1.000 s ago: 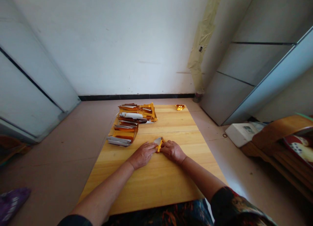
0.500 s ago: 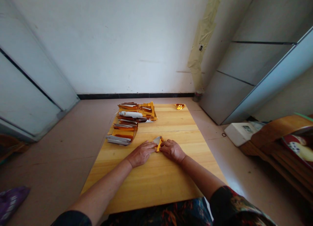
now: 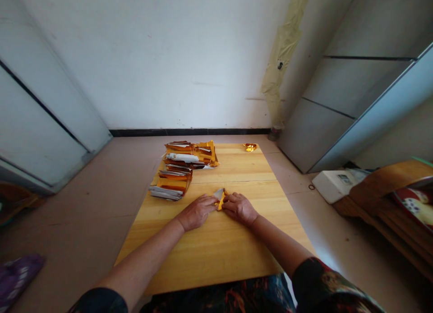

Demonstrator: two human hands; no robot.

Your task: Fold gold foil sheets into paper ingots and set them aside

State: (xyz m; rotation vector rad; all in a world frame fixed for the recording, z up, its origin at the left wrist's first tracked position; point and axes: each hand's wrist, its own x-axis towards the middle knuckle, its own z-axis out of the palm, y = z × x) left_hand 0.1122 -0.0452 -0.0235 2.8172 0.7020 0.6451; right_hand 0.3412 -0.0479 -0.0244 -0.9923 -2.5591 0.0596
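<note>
From the left: a purple fabric bundle (image 3: 18, 277) lies on the floor, and across the wooden tabletop (image 3: 233, 168) sit a near stack of gold-and-silver foil paper (image 3: 171, 183) and, beyond it, a far stack of the same foil (image 3: 191, 154).

Now the action at centre table! Almost nothing has changed over the last second: the person's left hand (image 3: 196, 212) and right hand (image 3: 239, 209) hold their places, fingers curled inward and clenched on a small folded foil piece (image 3: 220, 200) from either side. That piece stays pinched between the fingertips, pressed close to the tabletop, its silver tip and gold face showing, with no release from either hand.

Further right, a crumpled gold foil scrap (image 3: 250, 147) rests at the far edge of the table, well apart from the hands. Out past the table, a white plastic box (image 3: 333, 186) sits on the floor beside a piece of wooden furniture (image 3: 379, 182).
</note>
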